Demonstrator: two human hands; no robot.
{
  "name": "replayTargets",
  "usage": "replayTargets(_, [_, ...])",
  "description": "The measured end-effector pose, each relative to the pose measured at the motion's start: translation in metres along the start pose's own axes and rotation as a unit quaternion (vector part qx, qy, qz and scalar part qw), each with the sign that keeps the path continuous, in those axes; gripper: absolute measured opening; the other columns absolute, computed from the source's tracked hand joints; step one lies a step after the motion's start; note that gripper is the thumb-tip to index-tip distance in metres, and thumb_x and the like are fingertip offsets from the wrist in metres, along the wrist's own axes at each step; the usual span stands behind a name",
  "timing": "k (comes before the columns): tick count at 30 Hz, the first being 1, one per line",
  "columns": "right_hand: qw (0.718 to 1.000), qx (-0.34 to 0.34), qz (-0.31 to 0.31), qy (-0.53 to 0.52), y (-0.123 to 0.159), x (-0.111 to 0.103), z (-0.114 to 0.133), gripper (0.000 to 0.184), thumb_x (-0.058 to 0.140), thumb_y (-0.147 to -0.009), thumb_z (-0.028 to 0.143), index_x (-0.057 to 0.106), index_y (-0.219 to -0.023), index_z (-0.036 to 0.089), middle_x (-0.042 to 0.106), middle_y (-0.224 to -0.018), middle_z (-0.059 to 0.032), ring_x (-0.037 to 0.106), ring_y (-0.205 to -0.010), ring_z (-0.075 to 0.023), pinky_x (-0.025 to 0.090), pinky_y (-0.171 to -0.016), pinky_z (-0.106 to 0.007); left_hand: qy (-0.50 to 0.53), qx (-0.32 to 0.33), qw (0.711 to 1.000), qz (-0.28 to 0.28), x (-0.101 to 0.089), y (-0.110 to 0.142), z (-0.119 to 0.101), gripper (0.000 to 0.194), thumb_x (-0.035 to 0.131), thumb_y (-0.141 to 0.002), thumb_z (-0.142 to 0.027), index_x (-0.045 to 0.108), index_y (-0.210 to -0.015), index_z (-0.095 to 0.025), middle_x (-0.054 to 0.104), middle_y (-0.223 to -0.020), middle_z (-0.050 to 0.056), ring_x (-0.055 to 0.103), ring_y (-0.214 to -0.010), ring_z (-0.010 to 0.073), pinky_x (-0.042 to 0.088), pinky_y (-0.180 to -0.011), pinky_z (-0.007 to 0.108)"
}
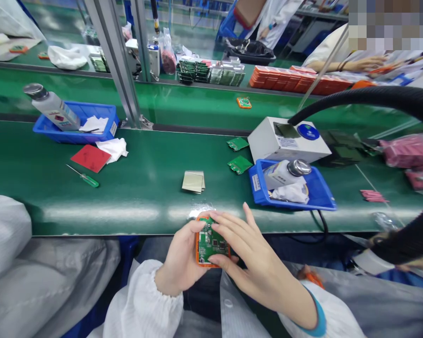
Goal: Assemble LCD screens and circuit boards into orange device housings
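A green circuit board (211, 244) sits in an orange plastic casing (198, 256), held just off the table's front edge. My left hand (179, 258) grips the casing from the left, its thumb on the upper left corner of the board. Over the right side of the board lies my right hand (248, 256), its thumb and fingertips touching the board and casing edge. Part of the board is hidden under those fingers. Beyond my hands, a small stack of pale square plates (193, 181) lies on the green table (155, 164).
At right a blue tray (324, 199) holds a bottle and cloth, beside a white box (268, 141). Two green boards (239, 164) lie near it. At left are a screwdriver (88, 180), a red square (90, 158) and another blue tray (61, 136). A black hose (370, 96) arches at right.
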State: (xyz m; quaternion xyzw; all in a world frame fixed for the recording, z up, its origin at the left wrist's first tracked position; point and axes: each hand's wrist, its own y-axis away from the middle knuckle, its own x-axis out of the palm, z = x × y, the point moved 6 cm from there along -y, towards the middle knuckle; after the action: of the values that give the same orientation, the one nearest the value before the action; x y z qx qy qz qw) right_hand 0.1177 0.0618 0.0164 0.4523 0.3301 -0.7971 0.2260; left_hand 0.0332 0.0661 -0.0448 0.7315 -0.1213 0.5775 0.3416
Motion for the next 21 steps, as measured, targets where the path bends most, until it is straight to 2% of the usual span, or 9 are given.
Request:
replayTargets(3, [1.000, -0.009, -0.003, 0.021, 0.0004, -0.0013, 0.0003, 0.035, 0.054, -0.093, 0.026, 0.048, -0.123, 0.012, 0.055, -0.133, -0.0176, 0.047, -0.128, -0.0281, 0.015, -0.112, -0.068, -0.008, 0.008, 1.000, -0.003, 0.0005, 0.0001, -0.0001, 0.016, 0.060, -0.077, -0.023, 0.061, -0.093, -0.019, 0.068, -0.086, 0.001, 0.062, -0.063, 0.0129, 0.048, -0.050, 0.021])
replayTargets(6, [1.000, -0.010, -0.014, 0.014, 0.0014, -0.0022, -0.0013, 0.038, 0.058, -0.091, 0.027, 0.048, -0.124, 0.011, 0.056, -0.131, -0.0181, 0.049, -0.126, -0.0282, 0.014, -0.112, -0.067, -0.029, 0.012, 1.000, -0.002, 0.0026, 0.0003, -0.0001, 0.018, 0.059, -0.078, -0.023, 0.060, -0.096, -0.019, 0.066, -0.095, 0.002, 0.062, -0.065, 0.0127, 0.048, -0.051, 0.022])
replayTargets(9, [1.000, 0.004, -0.019, -0.015, 0.0028, -0.0030, -0.0033, 0.047, 0.060, -0.089, 0.029, 0.043, -0.129, 0.012, 0.057, -0.130, -0.0175, 0.050, -0.125, -0.0278, 0.013, -0.113, -0.066, -0.055, 0.009, 0.998, -0.005, 0.0027, 0.0010, 0.0008, 0.024, 0.059, -0.077, -0.023, 0.057, -0.100, -0.020, 0.065, -0.101, 0.004, 0.065, -0.080, 0.0191, 0.051, -0.058, 0.026])
replayTargets(12, [0.997, 0.026, -0.021, -0.065, 0.0039, -0.0041, -0.0045, 0.063, 0.064, -0.086, 0.033, 0.032, -0.137, 0.013, 0.057, -0.130, -0.0166, 0.050, -0.126, -0.0278, 0.011, -0.114, -0.065, -0.086, 0.009, 0.996, -0.009, 0.0012, 0.0031, 0.0009, 0.034, 0.059, -0.074, -0.021, 0.053, -0.107, -0.021, 0.064, -0.102, 0.004, 0.065, -0.093, 0.0256, 0.053, -0.067, 0.032])
replayTargets(17, [0.994, 0.047, -0.020, -0.099, 0.0034, -0.0028, -0.0055, 0.072, 0.067, -0.083, 0.033, 0.027, -0.140, 0.014, 0.055, -0.132, -0.0160, 0.051, -0.125, -0.0274, 0.007, -0.115, -0.064, -0.123, 0.005, 0.992, 0.006, 0.0022, 0.0076, -0.0008, 0.047, 0.062, -0.071, -0.023, 0.046, -0.115, -0.023, 0.061, -0.108, 0.005, 0.064, -0.098, 0.0280, 0.052, -0.073, 0.035])
replayTargets(21, [0.994, 0.053, -0.011, -0.099, 0.0025, 0.0012, -0.0062, 0.074, 0.068, -0.082, 0.033, 0.026, -0.140, 0.015, 0.058, -0.128, -0.0148, 0.054, -0.121, -0.0264, 0.007, -0.115, -0.064, -0.120, 0.001, 0.993, -0.012, -0.0005, 0.0073, -0.0026, 0.050, 0.065, -0.069, -0.026, 0.045, -0.114, -0.022, 0.059, -0.111, 0.006, 0.062, -0.101, 0.0293, 0.052, -0.078, 0.038])
